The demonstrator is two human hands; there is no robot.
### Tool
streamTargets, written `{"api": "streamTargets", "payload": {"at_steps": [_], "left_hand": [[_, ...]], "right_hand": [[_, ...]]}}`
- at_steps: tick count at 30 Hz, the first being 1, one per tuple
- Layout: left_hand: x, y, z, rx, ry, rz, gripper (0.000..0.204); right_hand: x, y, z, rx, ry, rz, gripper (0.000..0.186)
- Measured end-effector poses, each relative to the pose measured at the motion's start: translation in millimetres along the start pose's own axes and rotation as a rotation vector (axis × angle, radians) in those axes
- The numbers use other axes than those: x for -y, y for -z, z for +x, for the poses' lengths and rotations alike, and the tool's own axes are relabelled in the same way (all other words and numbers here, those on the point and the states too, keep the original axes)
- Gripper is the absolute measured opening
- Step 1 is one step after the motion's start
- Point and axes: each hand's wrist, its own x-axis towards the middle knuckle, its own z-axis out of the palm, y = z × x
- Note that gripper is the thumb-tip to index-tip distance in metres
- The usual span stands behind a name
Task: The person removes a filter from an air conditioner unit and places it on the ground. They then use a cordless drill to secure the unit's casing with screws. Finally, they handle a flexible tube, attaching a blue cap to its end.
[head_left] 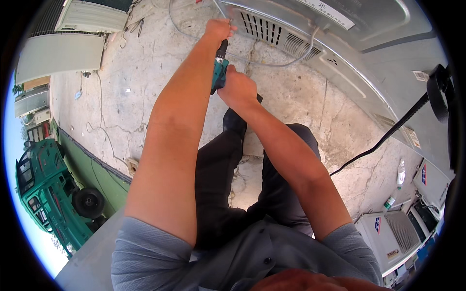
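My right hand [238, 88] is wrapped round the grip of a teal and black cordless drill [221, 73], which points away from me. Just beyond the drill's chuck, my left hand [218, 30] has its fingers curled beside the lower edge of a large grey metal cabinet [335, 63]. Whatever those fingers pinch, if anything, is too small to make out. A thin grey cable [279, 64] loops over the concrete near both hands and up to the cabinet. Dark slots [259, 26] line the cabinet's lower side.
Cracked concrete floor [121, 89] lies around my legs. A black strap [383, 133] hangs at the right, with a clear bottle [401, 173] and white air-conditioner unit [391, 235] below. Pale casings [63, 53] stand far left; a green vehicle [51, 194] is at the left.
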Motion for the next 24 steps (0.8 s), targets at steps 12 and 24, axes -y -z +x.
{"api": "streamTargets", "payload": {"at_steps": [12, 24], "left_hand": [[1.0, 4.1, -2.3, 0.025, -0.001, 0.008, 0.037], [7.7, 6.4, 4.6, 0.025, -0.032, -0.027, 0.030]], "right_hand": [[4.9, -7.3, 0.4, -0.029, -0.043, 0.017, 0.038], [7.7, -18.6, 3.4, -0.041, -0.063, 0.055, 0.037]]}}
